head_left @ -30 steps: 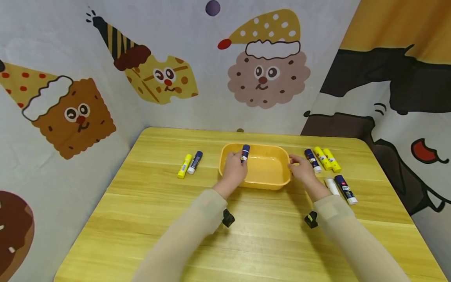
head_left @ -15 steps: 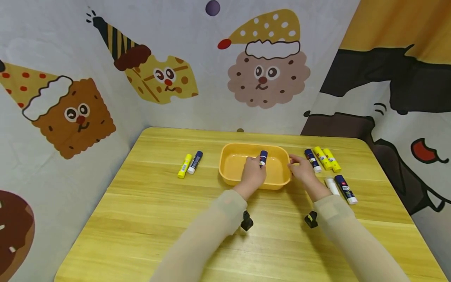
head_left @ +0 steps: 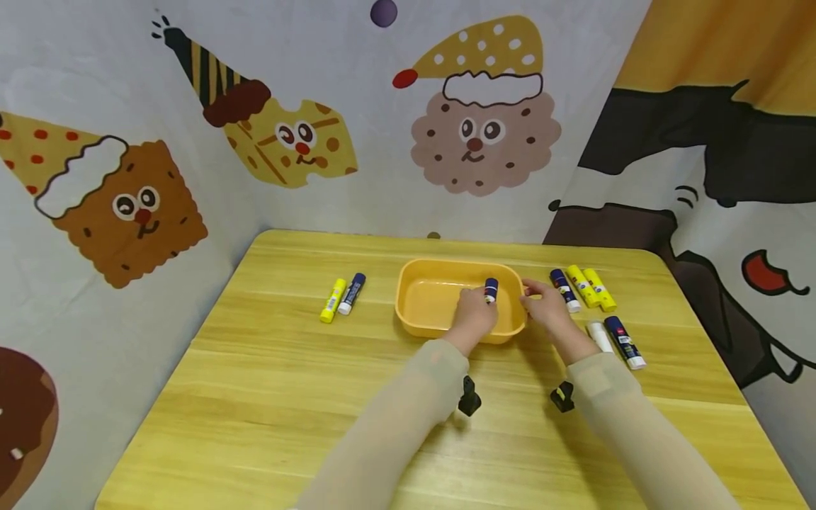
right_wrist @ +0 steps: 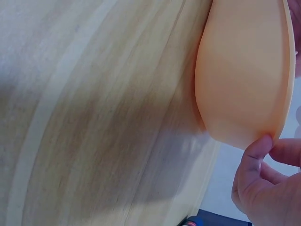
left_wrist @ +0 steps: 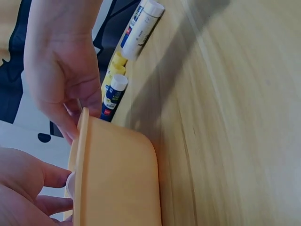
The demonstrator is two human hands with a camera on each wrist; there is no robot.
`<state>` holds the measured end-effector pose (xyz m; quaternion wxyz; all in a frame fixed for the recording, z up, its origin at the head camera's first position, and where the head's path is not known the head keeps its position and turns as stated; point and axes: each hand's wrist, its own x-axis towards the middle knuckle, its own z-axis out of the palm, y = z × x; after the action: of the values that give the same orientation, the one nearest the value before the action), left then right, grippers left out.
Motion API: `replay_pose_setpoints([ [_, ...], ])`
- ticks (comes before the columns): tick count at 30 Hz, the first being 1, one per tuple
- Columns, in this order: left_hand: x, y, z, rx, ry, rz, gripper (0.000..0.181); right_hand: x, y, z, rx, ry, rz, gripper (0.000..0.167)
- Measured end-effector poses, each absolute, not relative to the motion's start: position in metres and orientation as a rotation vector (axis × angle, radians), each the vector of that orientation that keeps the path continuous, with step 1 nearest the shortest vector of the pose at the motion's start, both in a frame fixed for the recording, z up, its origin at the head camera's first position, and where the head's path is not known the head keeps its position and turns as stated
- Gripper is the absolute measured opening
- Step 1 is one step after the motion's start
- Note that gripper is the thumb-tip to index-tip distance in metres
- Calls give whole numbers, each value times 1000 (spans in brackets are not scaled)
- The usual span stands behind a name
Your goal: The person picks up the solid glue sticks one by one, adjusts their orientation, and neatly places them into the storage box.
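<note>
A dark blue glue stick with a white end is gripped by my left hand, within the right half of the orange plastic basin. In the left wrist view the fingers of that hand reach over the basin's rim, and part of the stick's white end shows behind it. My right hand pinches the basin's right end. The right wrist view has its thumb and fingers on the rim at a corner of the basin. The stick's lower part is hidden from the head view.
Left of the basin lie a yellow glue stick and a blue one. To the right are a blue stick, two yellow sticks, a white stick and a larger blue one on the wooden table.
My left hand has carried the blue glue stick rightward across the basin and a little lower. My right hand keeps its pinch on the basin's end.
</note>
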<state>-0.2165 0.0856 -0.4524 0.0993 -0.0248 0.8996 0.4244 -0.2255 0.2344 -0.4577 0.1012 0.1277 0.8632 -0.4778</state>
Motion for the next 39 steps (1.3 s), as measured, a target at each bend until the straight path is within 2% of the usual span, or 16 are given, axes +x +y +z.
replay_pose_setpoints([
  [6, -218, 96, -449, -48, 2680, 1230, 19, -226, 234, -456, 374, 2547, -1402, 50],
  [17, -218, 111, -455, -93, 2729, 1151, 25, -227, 233, -453, 294, 2636, -1335, 50],
  [24, -222, 113, -462, 64, 2786, 1014, 19, -226, 234, -453, 329, 2612, -1340, 50],
  [30, -222, 111, -462, 160, 2823, 864, 23, -226, 235, -455, 324, 2606, -1359, 49],
  [34, -221, 109, -461, 175, 2825, 919, 23, -226, 234, -456, 319, 2617, -1365, 49],
  [39, -222, 106, -459, 165, 2807, 999, 33, -226, 234, -456, 322, 2633, -1361, 48],
])
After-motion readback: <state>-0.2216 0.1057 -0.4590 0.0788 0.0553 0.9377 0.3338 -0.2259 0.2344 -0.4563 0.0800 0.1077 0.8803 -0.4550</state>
